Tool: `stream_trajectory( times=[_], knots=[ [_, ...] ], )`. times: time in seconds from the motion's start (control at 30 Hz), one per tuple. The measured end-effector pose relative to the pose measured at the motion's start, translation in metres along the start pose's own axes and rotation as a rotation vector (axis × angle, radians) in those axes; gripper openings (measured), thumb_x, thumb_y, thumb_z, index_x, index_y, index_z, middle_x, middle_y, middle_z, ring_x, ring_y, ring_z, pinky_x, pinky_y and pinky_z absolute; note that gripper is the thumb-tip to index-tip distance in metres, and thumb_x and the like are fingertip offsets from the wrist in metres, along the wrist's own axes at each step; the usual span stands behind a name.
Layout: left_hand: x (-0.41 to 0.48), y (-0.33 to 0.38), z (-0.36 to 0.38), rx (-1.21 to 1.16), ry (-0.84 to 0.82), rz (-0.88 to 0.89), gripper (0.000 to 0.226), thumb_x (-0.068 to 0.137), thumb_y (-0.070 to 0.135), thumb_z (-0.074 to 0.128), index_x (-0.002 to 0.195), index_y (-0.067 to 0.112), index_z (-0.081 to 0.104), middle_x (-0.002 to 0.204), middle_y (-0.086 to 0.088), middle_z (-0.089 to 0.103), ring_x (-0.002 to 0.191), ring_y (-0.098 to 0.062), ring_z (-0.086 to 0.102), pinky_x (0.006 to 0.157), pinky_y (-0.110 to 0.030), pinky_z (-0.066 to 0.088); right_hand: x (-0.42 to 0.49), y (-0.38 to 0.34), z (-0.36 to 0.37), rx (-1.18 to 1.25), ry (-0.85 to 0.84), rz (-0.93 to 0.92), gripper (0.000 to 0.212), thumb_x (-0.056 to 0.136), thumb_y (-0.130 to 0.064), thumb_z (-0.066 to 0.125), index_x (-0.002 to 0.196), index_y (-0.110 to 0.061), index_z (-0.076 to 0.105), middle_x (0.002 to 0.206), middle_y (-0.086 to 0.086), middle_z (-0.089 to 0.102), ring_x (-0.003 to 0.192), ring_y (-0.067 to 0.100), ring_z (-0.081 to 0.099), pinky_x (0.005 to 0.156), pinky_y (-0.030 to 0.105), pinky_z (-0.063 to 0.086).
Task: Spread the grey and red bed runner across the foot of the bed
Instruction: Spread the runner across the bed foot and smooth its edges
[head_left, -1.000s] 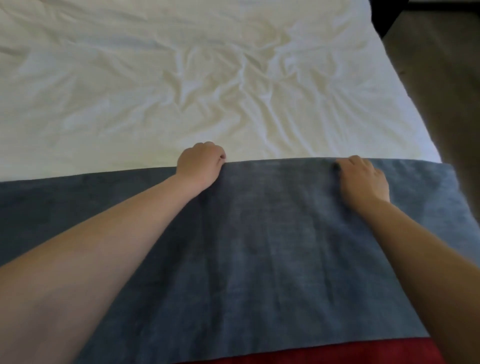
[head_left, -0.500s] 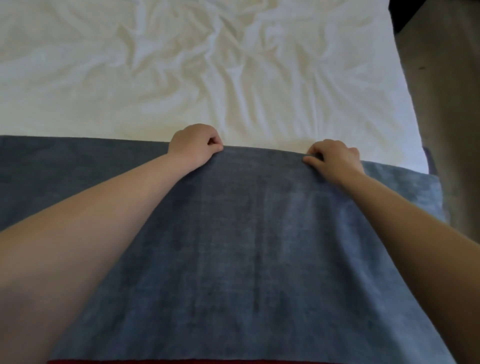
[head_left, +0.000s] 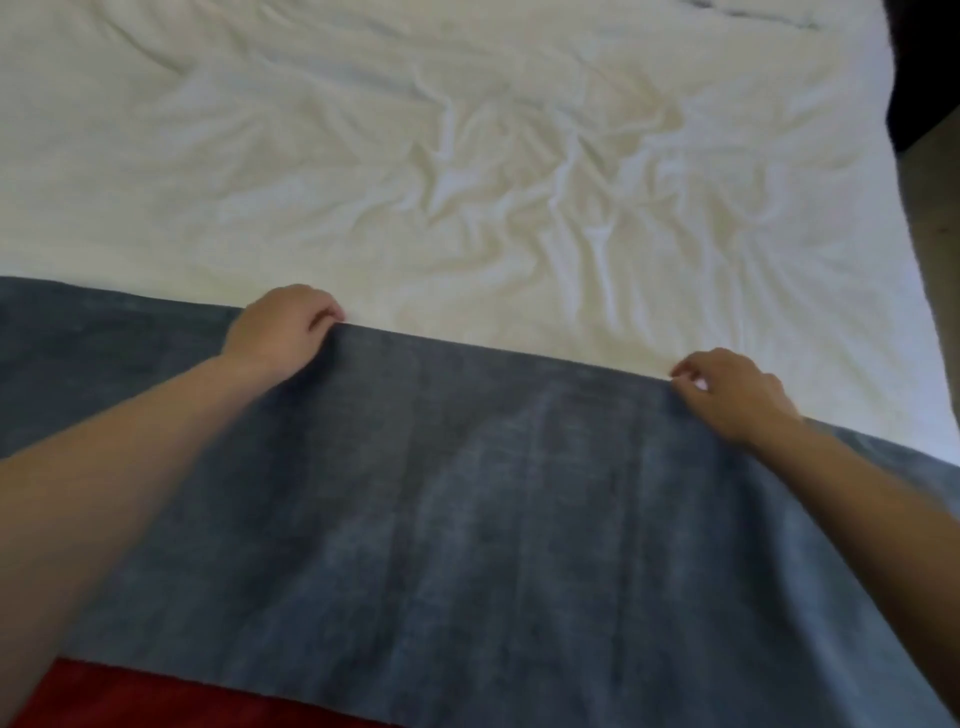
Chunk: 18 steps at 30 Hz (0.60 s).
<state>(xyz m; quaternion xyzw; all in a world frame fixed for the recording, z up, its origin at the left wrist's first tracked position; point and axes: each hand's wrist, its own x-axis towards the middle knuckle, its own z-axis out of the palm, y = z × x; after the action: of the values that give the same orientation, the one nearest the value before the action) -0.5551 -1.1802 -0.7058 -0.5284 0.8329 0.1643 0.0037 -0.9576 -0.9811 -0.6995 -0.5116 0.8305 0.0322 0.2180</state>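
- Bed runner (head_left: 493, 519): lies across the near end of the bed (head_left: 156, 171), filling the lower half of the view. Grey field on top; red band (head_left: 156, 699) shows at 7 o'clock, nearest the body.
- Handling, judged: a soft, limp cloth with a slightly napped face. It will drape and wrinkle, not hold shape. Probably light to medium weight, and likely to drag on the sheet rather than slide. Not fragile.
- Where to hold, judged: the far grey hem, two points well apart, so tension runs straight between them. That is where both hands sit now.
- Left hand (head_left: 280, 327), about 11 o'clock from centre: curled shut, fingers (head_left: 324, 317) pinching the far hem against the thumb.
- Right hand (head_left: 727, 392), about 3 o'clock: knuckles up, fingers (head_left: 685, 374) closed on the same hem in a lighter pinch.
- The hem between the hands reads taut and fairly straight. It slants, sitting nearer the body at the right side.
- Beyond the hem, 12 o'clock: white sheet (head_left: 519, 182), heavily creased toward 1 o'clock. Creases may bunch under the runner if it is pushed further up.
- Far right, 2 to 3 o'clock: bed edge, then floor (head_left: 935, 208) and a dark shape (head_left: 919, 78), unidentifiable.
- Nothing lies on the bed in the way. The runner's end at 4 o'clock seems to reach the bed's side; the overhang is not visible.
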Motion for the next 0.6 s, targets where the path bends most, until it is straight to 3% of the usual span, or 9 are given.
stream_trajectory(
  times=[0.17, 0.3, 0.43, 0.6],
  knots=[
    [0.005, -0.090, -0.016, 0.016, -0.046, -0.061, 0.019, 0.089, 0.013, 0.062, 0.106, 0.014, 0.069, 0.107, -0.010, 0.066, 0.101, -0.030, 0.059, 0.088, -0.043, 0.049, 0.023, -0.147, 0.026, 0.131, -0.001, -0.212, 0.023, 0.094, -0.030, 0.046, 0.110, -0.025, 0.063, 0.116, 0.002, 0.061, 0.106, 0.024, 0.057, 0.094, 0.043, 0.045],
    [0.018, -0.123, -0.017, 0.032, -0.005, 0.017, 0.010, 0.085, 0.020, 0.067, 0.094, 0.019, 0.071, 0.097, -0.006, 0.062, 0.096, -0.028, 0.057, 0.080, -0.042, 0.049, 0.043, -0.246, 0.056, 0.180, -0.006, -0.255, 0.022, 0.093, -0.037, 0.050, 0.108, -0.026, 0.062, 0.109, -0.002, 0.062, 0.100, 0.021, 0.058, 0.090, 0.042, 0.046],
    [0.030, -0.137, -0.017, 0.065, -0.010, 0.121, 0.007, 0.085, 0.026, 0.066, 0.084, 0.021, 0.071, 0.095, -0.003, 0.063, 0.091, -0.026, 0.058, 0.073, -0.035, 0.046, 0.052, -0.272, 0.076, 0.044, 0.011, -0.200, 0.014, 0.090, -0.038, 0.056, 0.090, -0.026, 0.063, 0.099, -0.002, 0.063, 0.100, 0.023, 0.057, 0.086, 0.039, 0.040],
    [0.039, -0.151, -0.016, 0.040, 0.008, 0.211, 0.012, 0.087, 0.032, 0.064, 0.085, 0.023, 0.071, 0.097, -0.001, 0.065, 0.093, -0.023, 0.058, 0.080, -0.037, 0.046, 0.049, -0.288, 0.081, 0.028, 0.051, -0.020, 0.008, 0.084, -0.029, 0.062, 0.078, -0.023, 0.063, 0.088, -0.001, 0.063, 0.094, 0.026, 0.058, 0.086, 0.040, 0.042]
  ],
)
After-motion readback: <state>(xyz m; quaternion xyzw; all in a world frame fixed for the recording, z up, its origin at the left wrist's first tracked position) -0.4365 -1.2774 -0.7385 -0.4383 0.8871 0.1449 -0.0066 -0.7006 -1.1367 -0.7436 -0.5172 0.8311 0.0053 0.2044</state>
